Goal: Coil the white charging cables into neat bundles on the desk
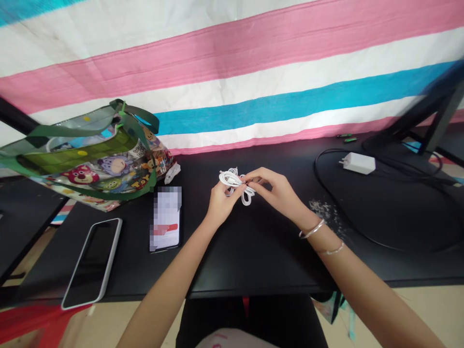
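Note:
A white cable (231, 178), gathered into a small bundle of loops, is held above the black table between my two hands. My left hand (222, 203) grips the bundle from the left, its thumb lying across the loops. From the right, my right hand (272, 187) pinches the middle of the bundle between thumb and fingers, close to the left thumb. Loops stick out on the far left side and hang below the fingertips. The cable's ends cannot be made out clearly.
Left on the black table (232, 261) lie a lit phone (166, 220) and a dark-screened phone (93, 261). Behind them stands a cartoon-print bag (119, 164) beside crumpled tissue (172, 172). At right are a white charger (358, 163), a black cable (339, 215) and pale crumbs (324, 211).

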Available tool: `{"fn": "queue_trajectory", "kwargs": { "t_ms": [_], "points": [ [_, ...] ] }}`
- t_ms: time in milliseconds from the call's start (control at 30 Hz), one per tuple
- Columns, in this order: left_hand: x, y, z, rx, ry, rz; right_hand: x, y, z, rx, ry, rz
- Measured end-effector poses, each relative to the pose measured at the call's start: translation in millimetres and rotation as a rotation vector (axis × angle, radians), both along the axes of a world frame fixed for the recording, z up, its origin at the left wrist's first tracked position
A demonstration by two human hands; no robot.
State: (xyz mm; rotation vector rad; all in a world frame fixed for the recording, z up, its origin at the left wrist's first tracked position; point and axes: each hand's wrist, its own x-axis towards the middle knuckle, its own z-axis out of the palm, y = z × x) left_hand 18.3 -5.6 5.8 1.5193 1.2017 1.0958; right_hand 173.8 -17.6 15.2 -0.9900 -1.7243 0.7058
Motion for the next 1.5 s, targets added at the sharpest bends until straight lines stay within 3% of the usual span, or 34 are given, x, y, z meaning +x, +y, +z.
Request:
{"fn": "queue_trajectory", "kwargs": {
  "t_ms": [167,333,833,1067,1300,1500],
  "points": [
    [-2,2,-0.9,-0.098,-0.103,-0.074,6,2,3.4,0.017,-0.054,0.062],
    [-5,2,0.3,-0.129,-0.063,-0.170,10,2,7.1,-0.025,-0.063,0.071],
    [-9,1,9.2,-0.225,-0.226,-0.271,12,1,9.1,-0.088,-0.079,0.132],
    [-9,3,4.7,-0.204,-0.108,-0.249,8,2,4.6,-0.061,-0.101,0.071],
    [-7,1,5.6,0.001,0.091,-0.163,4,1,-4.7,-0.069,-0.253,-0.086],
    [-7,-1,10.0,0.072,0.238,-0.116,4,-2,-0.2,0.046,-0.396,-0.128]
  ]
}}
